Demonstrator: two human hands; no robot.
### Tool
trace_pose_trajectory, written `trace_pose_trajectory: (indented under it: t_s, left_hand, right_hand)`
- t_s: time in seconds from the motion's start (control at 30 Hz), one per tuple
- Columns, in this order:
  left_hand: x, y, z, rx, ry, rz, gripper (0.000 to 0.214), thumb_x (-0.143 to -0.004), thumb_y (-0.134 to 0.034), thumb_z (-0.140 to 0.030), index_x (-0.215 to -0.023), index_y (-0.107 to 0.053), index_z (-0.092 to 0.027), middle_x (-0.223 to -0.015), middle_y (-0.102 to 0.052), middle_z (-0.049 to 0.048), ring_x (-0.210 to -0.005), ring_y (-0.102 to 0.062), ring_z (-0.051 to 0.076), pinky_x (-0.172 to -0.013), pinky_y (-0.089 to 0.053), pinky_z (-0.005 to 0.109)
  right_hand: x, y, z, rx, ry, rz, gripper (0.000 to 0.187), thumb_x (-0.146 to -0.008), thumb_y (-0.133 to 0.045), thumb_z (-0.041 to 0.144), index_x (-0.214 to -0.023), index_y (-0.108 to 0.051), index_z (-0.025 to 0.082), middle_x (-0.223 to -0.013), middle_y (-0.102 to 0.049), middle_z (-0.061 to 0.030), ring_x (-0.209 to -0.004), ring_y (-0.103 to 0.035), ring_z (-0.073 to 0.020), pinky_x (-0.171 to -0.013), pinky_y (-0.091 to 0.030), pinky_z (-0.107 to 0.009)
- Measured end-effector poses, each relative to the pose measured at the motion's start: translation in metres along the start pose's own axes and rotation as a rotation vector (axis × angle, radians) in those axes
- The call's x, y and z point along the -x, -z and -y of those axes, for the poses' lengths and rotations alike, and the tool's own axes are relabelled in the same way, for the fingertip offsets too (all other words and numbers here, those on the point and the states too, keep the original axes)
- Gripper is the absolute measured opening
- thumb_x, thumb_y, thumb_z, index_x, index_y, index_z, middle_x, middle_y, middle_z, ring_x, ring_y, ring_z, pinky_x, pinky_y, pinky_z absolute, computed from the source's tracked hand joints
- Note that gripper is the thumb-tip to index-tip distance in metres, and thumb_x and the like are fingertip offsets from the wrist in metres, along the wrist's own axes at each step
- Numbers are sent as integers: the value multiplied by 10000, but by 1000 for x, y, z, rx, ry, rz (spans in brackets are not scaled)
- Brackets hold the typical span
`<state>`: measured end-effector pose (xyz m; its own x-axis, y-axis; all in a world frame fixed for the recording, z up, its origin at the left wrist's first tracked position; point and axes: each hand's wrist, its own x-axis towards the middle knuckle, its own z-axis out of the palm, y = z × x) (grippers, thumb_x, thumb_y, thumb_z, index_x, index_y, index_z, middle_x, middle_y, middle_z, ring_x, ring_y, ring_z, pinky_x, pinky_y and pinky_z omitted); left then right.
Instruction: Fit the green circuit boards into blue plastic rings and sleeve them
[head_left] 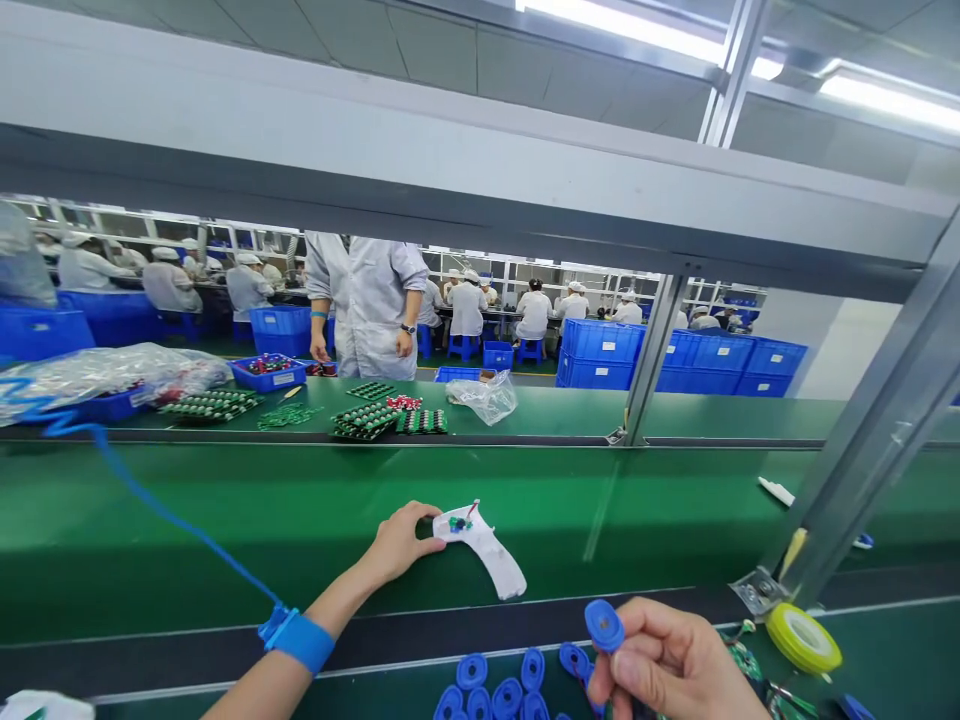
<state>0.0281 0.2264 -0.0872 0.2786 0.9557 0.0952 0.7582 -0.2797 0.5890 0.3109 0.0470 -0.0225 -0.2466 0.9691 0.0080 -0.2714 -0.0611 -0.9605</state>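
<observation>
My right grip [667,665] pinches a blue plastic ring [604,625] between thumb and fingers above a near pile of blue rings [487,695], while my curled left grip [401,545] closes on a white gun-shaped piece [487,550] lying on the green bench [225,530].

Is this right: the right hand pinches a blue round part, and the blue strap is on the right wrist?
No: the head view shows the blue strap on the left wrist. The right hand does pinch the blue round part.
</observation>
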Motion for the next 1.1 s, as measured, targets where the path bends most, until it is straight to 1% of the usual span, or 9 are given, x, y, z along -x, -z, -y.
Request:
trace_pose_trajectory:
  t_s: [0.1, 0.2, 0.3, 0.4, 0.5, 0.6, 0.73, 0.93, 1.1]
  left_hand:
    - [13, 8, -19, 171, -34, -65, 216, -814, -596, -262, -988, -574, -136, -989, -629, 50, -900, -608, 200, -794, -500, 410]
    - [32, 19, -48, 324, -68, -134, 314, -783, -610, -282, -1048, -522, -139, -976, -643, 62, -800, -646, 190, -709, -550, 362]
    - [57, 28, -83, 437, -137, -162, 379, -726, -628, -326, -1052, -514, -171, -1010, -633, 65, -878, -636, 217, -680, -574, 317]
    - [86, 31, -113, 510, -199, -126, 343, -713, -624, -284, -1040, -551, -213, -1036, -608, 40, -916, -618, 207, -686, -587, 291]
    - [112, 23, -134, 576, -282, -33, 348, -706, -619, -190, -1042, -587, -274, -971, -609, 1, -851, -637, 178, -672, -597, 267]
    - [130, 11, -143, 641, -358, 3, 457, -669, -590, -86, -1052, -602, -335, -918, -614, -28, -765, -652, 151, -622, -597, 227]
    - [140, 2, -147, 666, -410, -10, 596, -626, -548, -13, -1095, -579, -378, -872, -601, -41, -720, -652, 128, -577, -584, 181]
    - [142, 5, -150, 629, -434, -1, 590, -647, -591, -29, -1097, -565, -409, -872, -593, -47, -710, -665, 109, -599, -576, 150]
    - [142, 7, -150, 634, -448, 65, 616, -694, -579, -44, -1152, -512, -452, -893, -582, -30, -722, -661, 133, -588, -601, 206]
  right_hand:
    - [2, -6, -2, 28, 32, -68, 228, -653, -751, 346, -713, -656, 148, -629, -692, -48, -489, -595, -78, -503, -432, -156]
    - [5, -14, 0, 118, 92, -190, 207, -619, -768, 339, -698, -678, 169, -623, -675, -24, -527, -590, -98, -530, -455, -178]
    - [8, -21, 1, 331, 221, -262, 133, -646, -745, 306, -704, -693, 198, -666, -667, -13, -610, -594, -127, -578, -467, -194]
    - [12, -28, 2, 674, 441, -193, 38, -742, -663, 222, -762, -690, 205, -691, -660, -9, -632, -598, -129, -588, -471, -189]
    - [16, -34, -1, 962, 748, -124, 109, -809, -574, 137, -874, -653, 172, -744, -663, -32, -668, -604, -130, -628, -486, -196]
    - [17, -39, -7, 1161, 952, -174, 156, -835, -518, 111, -942, -621, 157, -784, -661, -53, -664, -585, -140, -609, -492, -215]
    - [17, -41, -13, 1304, 969, -224, 171, -855, -483, 130, -961, -613, 162, -777, -649, -54, -615, -555, -133, -521, -476, -205]
    - [23, -48, -9, 1314, 988, -335, 150, -844, -498, 109, -936, -611, 145, -769, -643, -57, -620, -544, -138, -537, -475, -221]
    - [29, -54, -6, 1371, 933, -350, 163, -839, -491, 108, -913, -624, 165, -742, -651, -49, -604, -545, -147, -507, -452, -233]
